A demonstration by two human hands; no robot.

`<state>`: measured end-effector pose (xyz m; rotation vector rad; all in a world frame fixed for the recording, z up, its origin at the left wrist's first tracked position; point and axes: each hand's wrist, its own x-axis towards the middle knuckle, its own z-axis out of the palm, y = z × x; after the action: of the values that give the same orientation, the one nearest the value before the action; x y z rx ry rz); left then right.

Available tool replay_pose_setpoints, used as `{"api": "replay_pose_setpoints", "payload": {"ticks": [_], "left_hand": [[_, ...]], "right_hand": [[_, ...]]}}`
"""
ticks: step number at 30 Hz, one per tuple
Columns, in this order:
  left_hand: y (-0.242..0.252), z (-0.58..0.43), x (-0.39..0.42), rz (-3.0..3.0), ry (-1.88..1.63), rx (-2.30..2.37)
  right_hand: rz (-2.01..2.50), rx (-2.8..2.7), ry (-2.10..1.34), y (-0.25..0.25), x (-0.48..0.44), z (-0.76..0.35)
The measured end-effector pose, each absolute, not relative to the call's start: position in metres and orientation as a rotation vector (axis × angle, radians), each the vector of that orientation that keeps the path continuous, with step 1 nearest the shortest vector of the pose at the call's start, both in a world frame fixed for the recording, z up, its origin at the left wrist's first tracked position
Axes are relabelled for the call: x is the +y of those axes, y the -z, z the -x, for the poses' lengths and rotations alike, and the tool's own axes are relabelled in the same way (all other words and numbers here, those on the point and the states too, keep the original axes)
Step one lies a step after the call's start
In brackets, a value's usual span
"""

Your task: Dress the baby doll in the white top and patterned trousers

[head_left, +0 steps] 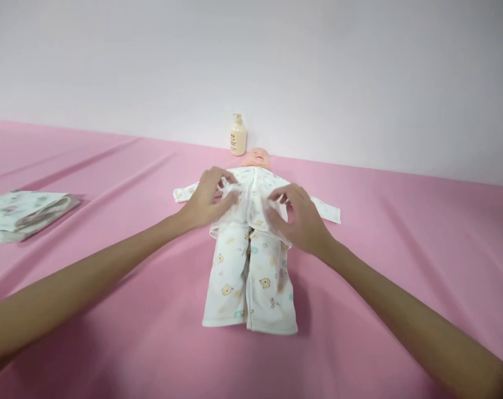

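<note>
A baby doll (258,157) lies on its back on a pink sheet, its head toward the wall. It wears a white printed jacket (251,191) with both sleeves spread out to the sides. Matching white trousers (251,282) with small animal faces cover its legs. Over the left side of the jacket is my left hand (212,197), fingers curved and apart. My right hand (299,216) hovers over the jacket's right side, its fingers likewise bent and spread and slightly blurred. Neither hand visibly grips the cloth; whether the fingertips touch it is unclear.
A pump bottle (238,136) with pale yellow content stands behind the doll, near the white wall (251,66). Folded printed cloth (26,213) lies at the left. The pink sheet (143,343) has several long creases.
</note>
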<state>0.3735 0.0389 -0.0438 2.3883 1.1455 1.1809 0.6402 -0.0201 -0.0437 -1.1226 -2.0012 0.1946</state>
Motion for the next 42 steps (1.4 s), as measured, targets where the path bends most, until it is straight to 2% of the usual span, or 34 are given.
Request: {"api": "replay_pose_setpoints", "payload": {"ticks": [5, 12, 18, 24, 28, 32, 42], "left_hand": [[0.054, -0.351, -0.024, -2.525, -0.974, 1.044], [0.054, -0.366, -0.016, -2.899, -0.935, 1.138], [0.062, -0.351, -0.025, -3.038, -0.986, 1.217], [0.072, -0.340, -0.034, -2.679, -1.030, 1.489], [0.081, -0.340, -0.023, -2.412, -0.792, 1.670], [0.090, -0.339, -0.017, -2.413, -0.667, 1.726], [0.080, -0.333, -0.037, -2.383, -0.828, 1.708]], "right_hand": [[1.107, -2.163, -0.215, 0.052, -0.073, -0.639], [1.068, -2.269, 0.188, 0.059, -0.052, -0.630], [1.055, -2.162, 0.215, 0.070, -0.065, -0.649], [1.249, -2.040, 0.264, 0.092, -0.075, -0.665], [1.541, -1.908, 0.141, 0.105, -0.072, -0.669], [1.585, -1.963, 0.098, 0.108, -0.071, -0.668], [1.560, -1.980, 0.167, 0.093, -0.082, -0.666]]}}
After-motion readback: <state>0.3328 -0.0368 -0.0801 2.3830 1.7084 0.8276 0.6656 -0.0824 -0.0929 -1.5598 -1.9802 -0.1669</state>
